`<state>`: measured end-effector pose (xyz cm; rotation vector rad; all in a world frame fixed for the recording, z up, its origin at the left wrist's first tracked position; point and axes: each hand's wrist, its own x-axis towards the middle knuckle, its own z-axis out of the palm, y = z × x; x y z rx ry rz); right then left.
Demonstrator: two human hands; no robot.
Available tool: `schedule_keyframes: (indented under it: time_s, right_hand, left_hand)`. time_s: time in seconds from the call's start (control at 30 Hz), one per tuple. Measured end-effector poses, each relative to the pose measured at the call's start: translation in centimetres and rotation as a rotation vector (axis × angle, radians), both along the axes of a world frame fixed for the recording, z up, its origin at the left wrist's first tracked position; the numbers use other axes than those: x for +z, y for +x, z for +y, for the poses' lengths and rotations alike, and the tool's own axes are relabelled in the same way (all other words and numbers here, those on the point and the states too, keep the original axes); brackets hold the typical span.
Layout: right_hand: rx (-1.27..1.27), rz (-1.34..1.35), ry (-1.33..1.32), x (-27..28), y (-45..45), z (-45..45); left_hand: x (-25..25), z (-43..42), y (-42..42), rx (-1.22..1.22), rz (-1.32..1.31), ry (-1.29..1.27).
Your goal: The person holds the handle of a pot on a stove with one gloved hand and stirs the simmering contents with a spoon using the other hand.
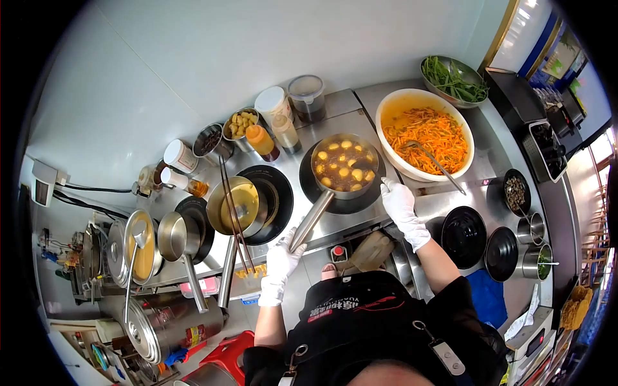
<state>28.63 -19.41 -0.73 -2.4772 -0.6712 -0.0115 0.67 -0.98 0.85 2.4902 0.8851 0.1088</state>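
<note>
A steel saucepan (345, 187) of brown broth with several yellow balls sits on a round black hob (308, 168). My left hand (282, 262), in a white glove, is wrapped round the end of the pan's handle. At the pan's right side is my gloved right hand (398, 201), its fingers closed near the rim; a dark utensil (365, 166) in the broth leads toward them, and whether they hold it is unclear. To the left, a second saucepan (219, 215) with yellowish liquid has long chopsticks (233, 215) resting across it.
A white bowl (468, 145) of shredded carrot with a ladle stands right of the broth pan. Behind it is a steel bowl (473, 101) of greens. Sauce bottles (262, 141) and tubs line the wall. Black bowls (463, 237) lie at right, a small saucepan (172, 235) at left.
</note>
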Motion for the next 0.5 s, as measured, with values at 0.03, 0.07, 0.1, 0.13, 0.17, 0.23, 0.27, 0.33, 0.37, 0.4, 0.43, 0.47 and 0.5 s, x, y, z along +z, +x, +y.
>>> schedule_keyframes:
  time_s: [0.03,0.07,0.1,0.13,0.17,0.23,0.27,0.33,0.37,0.4,0.43,0.47,0.5]
  right_hand:
    - [0.005,-0.011,-0.007,0.2,0.4,0.0]
    - [0.009,-0.022,-0.014,0.4,0.7,0.0]
    - [0.008,-0.022,-0.014,0.4,1.0,-0.2]
    - [0.036,-0.046,0.002,0.5,1.3,-0.5]
    - [0.066,-0.071,0.019,0.5,1.5,-0.6]
    - [0.070,-0.062,-0.001,2.1,1.4,-0.9]
    - [0.095,-0.066,0.025,2.5,1.5,-1.2]
    - [0.129,-0.054,0.021,3.7,1.5,-1.6]
    - [0.125,-0.052,0.022,4.5,1.5,-1.8]
    - [0.167,-0.044,-0.046,5.6,1.5,-1.8]
    - [0.208,-0.036,-0.113,6.1,1.7,-1.8]
    - [0.201,-0.035,-0.110,6.0,2.0,-1.7]
    - [0.244,-0.039,-0.121,5.8,2.4,-1.6]
  left_hand:
    - [-0.1,0.0,0.0,-0.001,0.001,0.000]
    - [-0.2,0.1,-0.1,-0.002,-0.012,-0.002]
    - [-0.3,0.1,-0.1,-0.003,-0.025,-0.004]
    - [-0.2,0.1,0.0,-0.004,-0.025,-0.003]
    - [-0.1,0.1,0.0,0.002,-0.009,-0.016]
    - [-0.1,0.0,0.0,0.013,0.007,-0.030]
    - [-0.1,0.0,0.0,0.008,-0.007,-0.020]
    - [-0.3,0.0,-0.1,-0.001,-0.021,-0.010]
    - [-0.7,0.1,-0.1,-0.004,-0.031,0.005]
    - [-0.9,0.2,-0.2,-0.009,-0.042,0.020]
    - [-1.1,0.2,-0.2,-0.017,-0.040,0.023]
    - [-1.2,0.3,-0.2,-0.012,-0.053,0.010]
    - [-1.2,0.3,-0.2,-0.007,-0.066,-0.003]
